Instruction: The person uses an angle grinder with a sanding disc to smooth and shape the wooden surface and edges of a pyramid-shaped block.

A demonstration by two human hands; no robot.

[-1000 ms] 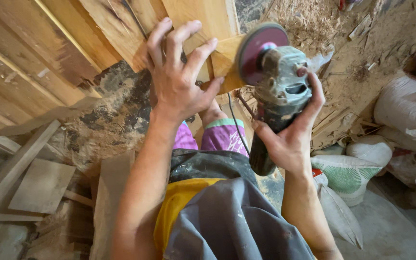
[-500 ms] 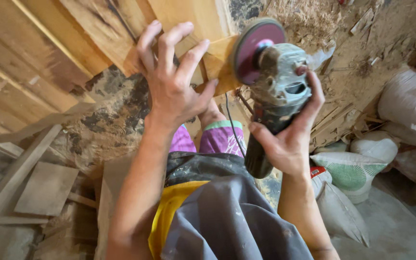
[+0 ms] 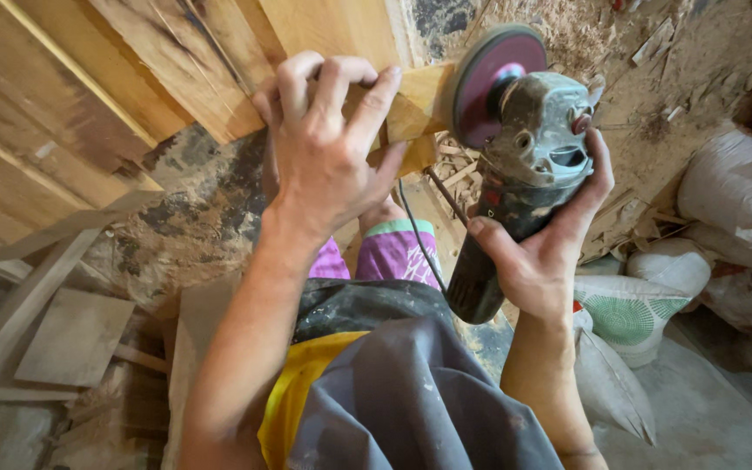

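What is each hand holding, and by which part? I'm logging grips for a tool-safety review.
Right hand grips the angle grinder by its body; left hand clamps the small wooden piece near its end.

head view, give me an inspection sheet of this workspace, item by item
surface: dirt floor strewn with sawdust.
job's things: small tan wooden block; grimy grey angle grinder whose maroon sanding disc meets the block's edge.
clutter: wooden planks, flat offcuts, wood scraps.
grippers: left hand grips the block; right hand grips the grinder body.
cables: thin dark cord runs down from the grinder.
surroundings: white woven sacks, one green-patterned sack.
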